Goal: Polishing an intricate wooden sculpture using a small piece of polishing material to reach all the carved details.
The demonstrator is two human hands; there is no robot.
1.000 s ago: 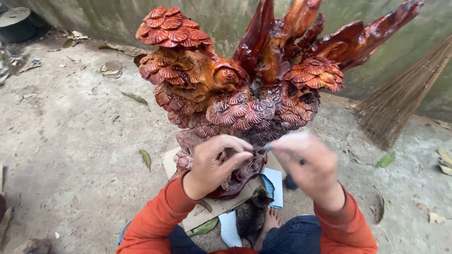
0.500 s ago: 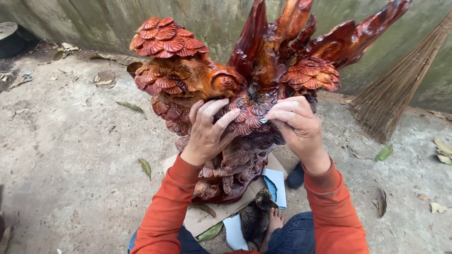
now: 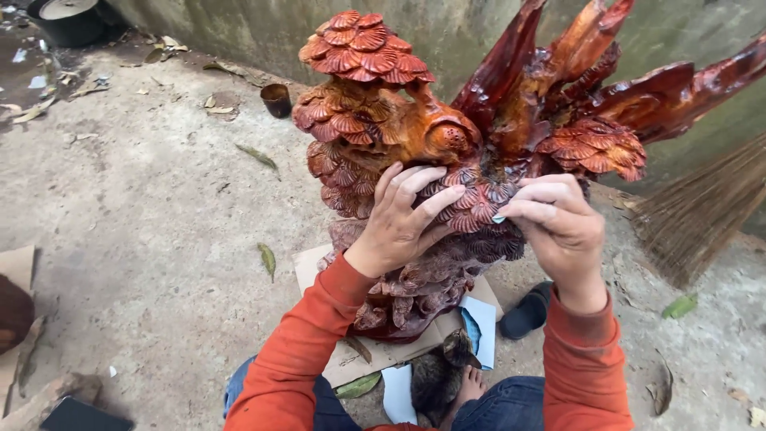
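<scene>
A tall, glossy red-brown wood carving [image 3: 383, 104] with scalloped mushroom-like clusters and pointed spikes stands on a piece of cardboard [image 3: 319, 271] on the ground. My left hand [image 3: 403, 219] rests flat on the carving's middle, fingers spread over the scalloped lobes. My right hand [image 3: 554, 227] presses against the carving just to the right, fingers pinched on a small pale scrap, apparently sandpaper [image 3: 499, 216], of which only an edge shows. Both arms wear orange sleeves.
A straw broom [image 3: 702, 215] leans at the right against a concrete wall [image 3: 239, 24]. A small brown cup [image 3: 277, 100] and a black pot [image 3: 68, 16] sit at the back. Pale paper sheets [image 3: 483, 323], a dark sandal [image 3: 527, 311], and dry leaves lie around.
Both hands have stayed on the carving's middle lobes, shifting slightly. The view has moved closer and the carving fills more of the frame.
</scene>
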